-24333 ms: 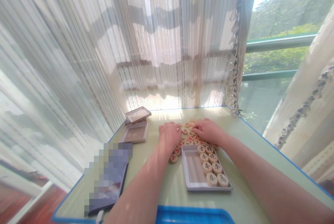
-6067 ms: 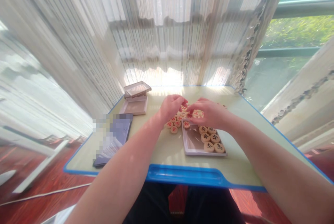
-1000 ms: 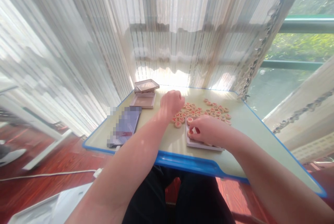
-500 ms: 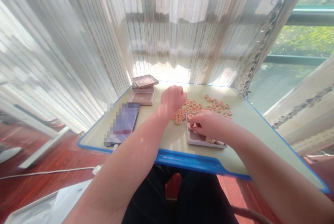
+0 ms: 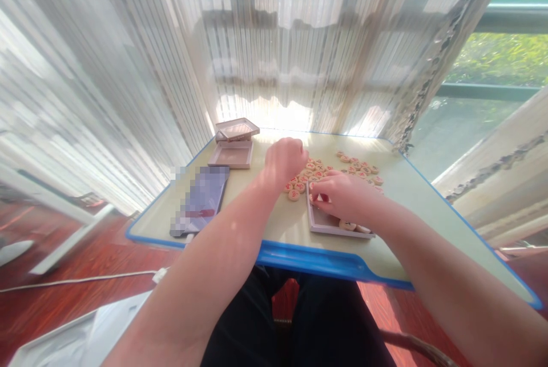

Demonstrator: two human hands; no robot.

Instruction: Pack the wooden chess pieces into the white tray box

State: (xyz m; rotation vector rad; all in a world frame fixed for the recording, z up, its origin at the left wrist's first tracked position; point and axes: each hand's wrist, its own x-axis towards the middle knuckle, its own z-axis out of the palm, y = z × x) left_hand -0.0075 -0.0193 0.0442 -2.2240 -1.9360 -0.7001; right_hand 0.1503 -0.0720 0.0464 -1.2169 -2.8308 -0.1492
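Note:
Round wooden xiangqi pieces with red or dark characters lie in loose groups on the table. My left hand is closed in a fist at the left edge of these pieces. Its fingertips are turned away, so whatever they hold is hidden. My right hand reaches into a shallow, pale open box, thumb and fingers bent round a xiangqi piece by the box's left wall. Other pieces lie at the box's near right side, partly under my wrist.
At the far left, a shallow box stands in front of other stacked box parts. A phone or tablet, partly pixelated, lies at the left with a cable. The table has a blue rim; curtains hang behind it.
The view has shifted slightly. My right thumb and fingers have moved a little at the box's left wall, now covering more of its corner. My left fist stays nearly still.

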